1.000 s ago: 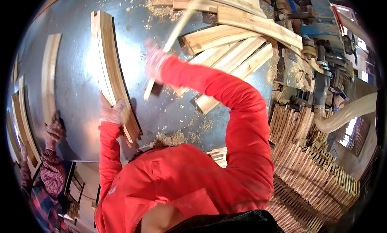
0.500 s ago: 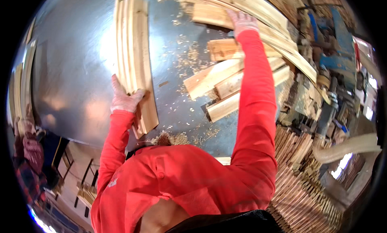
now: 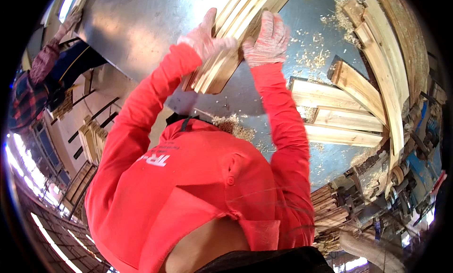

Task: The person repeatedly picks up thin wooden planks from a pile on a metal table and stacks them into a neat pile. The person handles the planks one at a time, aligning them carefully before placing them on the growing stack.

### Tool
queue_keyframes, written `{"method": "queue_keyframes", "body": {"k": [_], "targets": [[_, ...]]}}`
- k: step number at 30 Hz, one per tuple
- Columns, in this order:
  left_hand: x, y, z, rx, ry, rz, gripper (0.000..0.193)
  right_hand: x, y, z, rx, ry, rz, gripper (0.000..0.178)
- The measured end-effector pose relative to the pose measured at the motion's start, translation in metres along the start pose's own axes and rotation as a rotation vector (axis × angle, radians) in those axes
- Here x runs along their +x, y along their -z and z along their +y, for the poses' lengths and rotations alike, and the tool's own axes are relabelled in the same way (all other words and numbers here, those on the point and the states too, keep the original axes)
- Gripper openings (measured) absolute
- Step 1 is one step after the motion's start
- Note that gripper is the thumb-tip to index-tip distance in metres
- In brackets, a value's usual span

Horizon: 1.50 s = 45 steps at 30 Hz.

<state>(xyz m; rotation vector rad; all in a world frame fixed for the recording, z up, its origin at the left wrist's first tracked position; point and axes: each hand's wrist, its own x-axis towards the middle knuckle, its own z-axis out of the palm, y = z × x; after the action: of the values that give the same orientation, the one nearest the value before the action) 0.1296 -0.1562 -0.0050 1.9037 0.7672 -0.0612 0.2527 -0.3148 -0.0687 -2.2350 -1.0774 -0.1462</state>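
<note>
A bundle of long pale wooden strips (image 3: pixel 218 69), laid side by side, lies slanted on the metal table top at the upper middle. My left hand (image 3: pixel 206 39), in a pale knit glove, grips its left side, thumb reaching over the top. Against the right side of the bundle my gloved right hand (image 3: pixel 268 42) is pressed, its fingers pointing forward along the wood. The bundle is held between both hands; its far end runs out of the picture.
Loose short boards (image 3: pixel 344 124) lie on the metal table (image 3: pixel 141 32) at the right, beside long boards (image 3: pixel 384 70) and wood shavings (image 3: pixel 314 53). Machinery (image 3: pixel 417 164) stands beyond. At far left another person's gloved hand (image 3: pixel 71 22) touches wood. Stacked slats (image 3: pixel 325 209) stand lower right.
My right hand has left the boards at the right and come to the bundle's right side. My left hand stays on the bundle. The view has turned, with the loose boards now farther right.
</note>
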Motion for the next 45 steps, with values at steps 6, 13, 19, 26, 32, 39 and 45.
{"method": "queue_keyframes", "body": {"k": [6, 13, 19, 26, 32, 39, 45], "targets": [[-0.017, -0.034, 0.036, 0.542, 0.089, 0.081, 0.112, 0.027, 0.080, 0.067, -0.123, -0.082, -0.640, 0.072], [-0.015, -0.034, 0.021, 0.514, 0.073, 0.099, 0.120, 0.107, 0.203, 0.245, -1.108, -0.371, -0.584, 0.072], [-0.011, -0.037, 0.007, 0.508, 0.041, 0.100, 0.123, 0.120, 0.235, 0.223, -1.094, -0.220, -0.861, 0.061], [-0.021, -0.031, 0.021, 0.562, 0.047, 0.083, 0.124, 0.113, 0.152, 0.081, -1.009, 0.544, -0.932, 0.023], [-0.027, -0.060, 0.040, 0.798, -0.114, 0.159, 0.122, 0.101, 0.063, 0.060, -0.646, 0.203, -0.071, 0.044], [-0.021, -0.026, 0.015, 0.406, -0.093, 0.156, 0.118, 0.099, 0.183, 0.264, -1.219, -0.235, -0.684, 0.077], [0.004, 0.008, -0.003, -0.345, -0.095, -0.022, 0.115, 0.077, 0.140, 0.231, -2.103, 0.601, -0.492, 0.057]]}}
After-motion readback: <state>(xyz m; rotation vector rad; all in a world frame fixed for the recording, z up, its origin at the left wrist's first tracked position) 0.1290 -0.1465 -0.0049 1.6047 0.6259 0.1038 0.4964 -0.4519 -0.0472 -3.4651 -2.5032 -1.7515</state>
